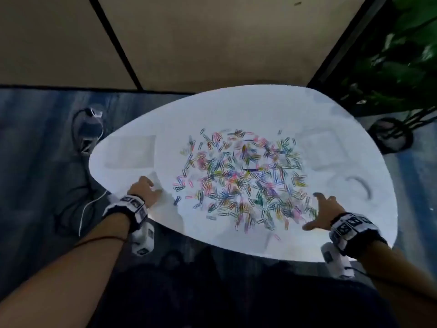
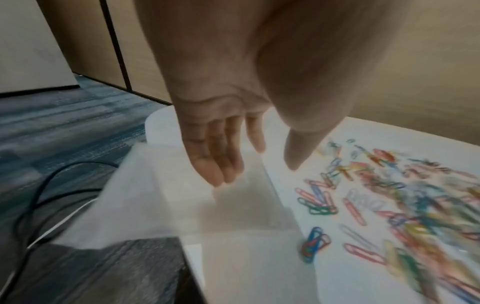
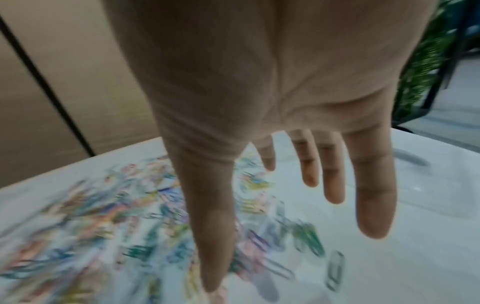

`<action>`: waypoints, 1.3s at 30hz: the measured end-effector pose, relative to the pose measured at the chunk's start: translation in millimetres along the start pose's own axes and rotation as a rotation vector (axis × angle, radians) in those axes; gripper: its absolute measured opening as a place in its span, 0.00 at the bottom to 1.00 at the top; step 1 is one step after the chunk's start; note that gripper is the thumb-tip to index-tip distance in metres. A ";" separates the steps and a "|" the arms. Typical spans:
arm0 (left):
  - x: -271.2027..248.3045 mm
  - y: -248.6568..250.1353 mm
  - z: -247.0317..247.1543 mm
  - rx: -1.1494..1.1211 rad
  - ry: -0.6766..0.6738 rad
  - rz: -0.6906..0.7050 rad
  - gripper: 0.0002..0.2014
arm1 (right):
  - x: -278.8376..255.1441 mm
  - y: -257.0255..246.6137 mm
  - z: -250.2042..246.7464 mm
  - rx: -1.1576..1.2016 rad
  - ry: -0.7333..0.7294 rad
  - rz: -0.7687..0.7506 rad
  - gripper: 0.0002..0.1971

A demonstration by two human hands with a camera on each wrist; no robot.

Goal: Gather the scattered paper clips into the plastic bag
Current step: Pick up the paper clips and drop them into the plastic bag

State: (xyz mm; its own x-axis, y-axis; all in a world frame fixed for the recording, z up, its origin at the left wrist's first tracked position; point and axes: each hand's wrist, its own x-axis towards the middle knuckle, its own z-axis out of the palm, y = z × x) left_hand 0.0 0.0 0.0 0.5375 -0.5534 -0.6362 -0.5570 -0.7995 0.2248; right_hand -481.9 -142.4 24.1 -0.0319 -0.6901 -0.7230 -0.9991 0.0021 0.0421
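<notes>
Many paper clips (image 1: 241,181) on table (image 1: 260,110), plastic bag (image 2: 182,205) clear only from left wrist

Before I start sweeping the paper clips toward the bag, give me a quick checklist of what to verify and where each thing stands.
1. Left hand on the plastic bag: cannot tell, fingers straight over it.
2. Bag mouth open: cannot tell, it looks flat.
3. Right hand free to sweep: ok, open, at the pile's edge.
4. Paper clips all on the table: ok.
5. Bag on the table: not ok, it overhangs the edge.
</notes>
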 end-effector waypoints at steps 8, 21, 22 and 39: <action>27.5 -18.0 45.4 0.047 0.301 0.063 0.14 | 45.5 56.7 77.0 0.235 0.223 -0.059 0.60; -127.1 38.7 -12.8 -0.315 0.583 0.468 0.06 | 20.9 -33.3 87.6 0.164 0.366 -0.291 0.37; -131.6 43.4 -10.5 -0.333 0.611 0.492 0.09 | 21.9 -38.7 88.8 0.155 0.418 -0.306 0.28; -144.3 124.4 18.7 -0.377 0.339 0.710 0.12 | -76.0 -72.1 -45.6 1.653 0.060 -0.446 0.12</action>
State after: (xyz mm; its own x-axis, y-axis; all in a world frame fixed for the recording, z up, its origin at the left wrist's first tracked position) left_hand -158.7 -15.3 106.0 0.3354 -0.9420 -0.0129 -0.6175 -0.2301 0.7521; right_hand -406.2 -123.1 107.5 0.1985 -0.8690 -0.4532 0.1050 0.4786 -0.8717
